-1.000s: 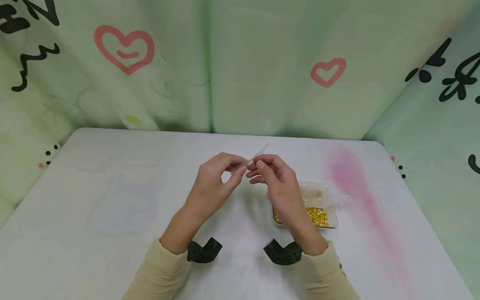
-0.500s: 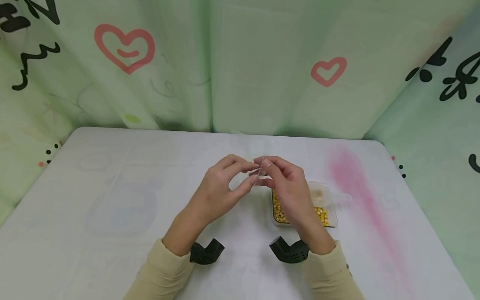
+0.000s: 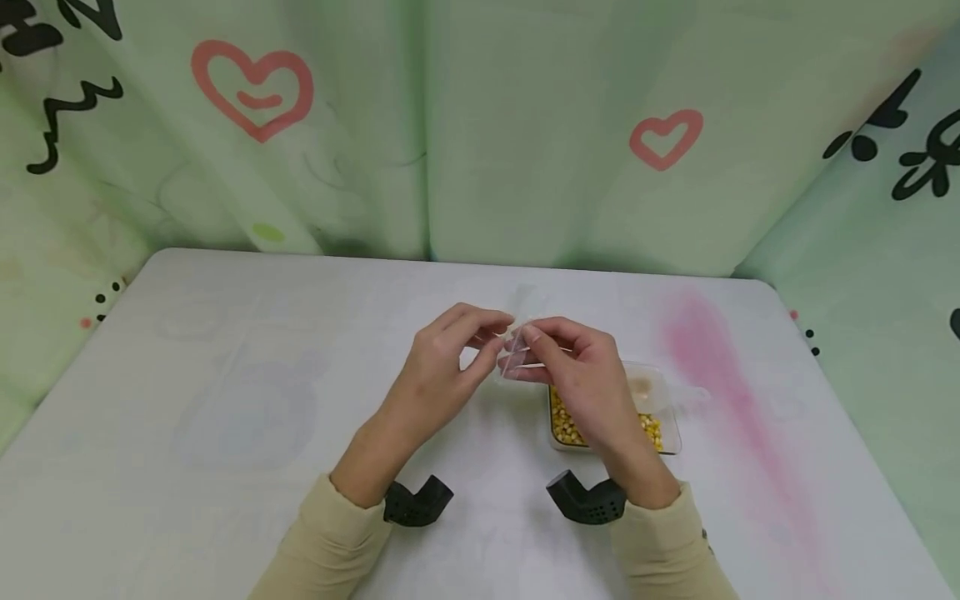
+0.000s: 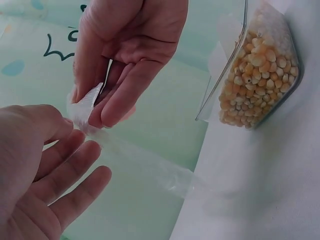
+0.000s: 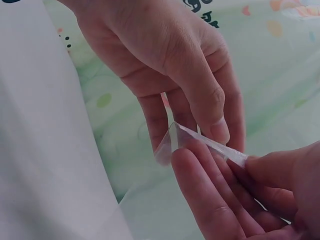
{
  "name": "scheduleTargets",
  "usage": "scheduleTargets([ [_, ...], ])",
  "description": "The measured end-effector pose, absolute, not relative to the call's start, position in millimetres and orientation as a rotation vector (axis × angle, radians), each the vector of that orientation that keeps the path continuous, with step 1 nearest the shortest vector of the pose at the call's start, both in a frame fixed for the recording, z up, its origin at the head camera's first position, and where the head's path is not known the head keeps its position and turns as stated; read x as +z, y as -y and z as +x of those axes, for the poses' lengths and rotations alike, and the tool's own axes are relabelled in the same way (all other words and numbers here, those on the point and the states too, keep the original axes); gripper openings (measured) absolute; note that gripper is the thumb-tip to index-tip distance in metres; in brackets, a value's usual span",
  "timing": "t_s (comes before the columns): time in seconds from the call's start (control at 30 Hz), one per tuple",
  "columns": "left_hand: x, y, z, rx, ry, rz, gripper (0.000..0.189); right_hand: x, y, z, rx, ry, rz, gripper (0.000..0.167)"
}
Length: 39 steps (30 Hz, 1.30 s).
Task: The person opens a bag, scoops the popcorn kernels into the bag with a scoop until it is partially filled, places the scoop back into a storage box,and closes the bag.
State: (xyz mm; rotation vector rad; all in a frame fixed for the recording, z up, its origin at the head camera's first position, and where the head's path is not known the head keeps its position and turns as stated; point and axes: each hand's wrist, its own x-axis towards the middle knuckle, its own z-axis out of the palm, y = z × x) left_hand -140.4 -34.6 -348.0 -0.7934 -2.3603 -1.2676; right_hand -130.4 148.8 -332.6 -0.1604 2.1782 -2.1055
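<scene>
A thin, clear plastic bag (image 4: 150, 165) hangs between both hands above the table; its lower end trails away in the left wrist view. My right hand (image 3: 585, 367) pinches the bag's edge between thumb and forefinger, the other fingers spread behind the film. At the opposite side, the thumb and fingertips of my left hand (image 3: 442, 358) pinch the film. In the right wrist view the bag's edge (image 5: 220, 148) forms a folded peak between the fingers of the two hands. Partly behind my right hand stands a clear box of yellow corn kernels (image 4: 260, 75).
The white table (image 3: 225, 417) carries a pink smear (image 3: 705, 358) on its right side. A green curtain (image 3: 525, 150) with hearts and black lettering rises behind it. Black curved mounts (image 3: 420, 502) sit at both wrists, below beige sleeves (image 3: 333, 542).
Both hands have shifted slightly to the right. The bag has turned from a thin slanted edge to a wider face, and my right hand's fingers are spread further apart behind it.
</scene>
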Motion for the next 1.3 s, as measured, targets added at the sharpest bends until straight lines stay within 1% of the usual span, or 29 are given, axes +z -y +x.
scheduleTargets([
  [0.33, -345.4, 28.2, -138.7, -1.501, 2.343, -0.795, 0.018, -334.6, -149.5, -129.6, -2.091, -2.198, -0.172, 0.028],
  [0.6, -344.1, 28.8, -137.7, -1.455, 2.345, -0.753, 0.017, -332.4, -152.4, -129.2, -2.057, -2.22, -0.254, 0.032],
  [0.9, -342.1, 29.2, -136.6, -1.493, 2.346, -0.774, 0.017, -331.9, -152.6, -129.3, -2.024, -2.247, -0.249, 0.027],
  [1.07, -341.7, 29.7, -134.1, -1.545, 2.347, -0.781, 0.021, -332.0, -152.6, -128.4, -2.007, -2.262, -0.245, 0.025],
  [1.3, -338.7, 29.8, -133.1, -1.529, 2.364, -0.759, 0.018, -328.7, -154.2, -127.1, -1.972, -2.294, -0.212, 0.029],
])
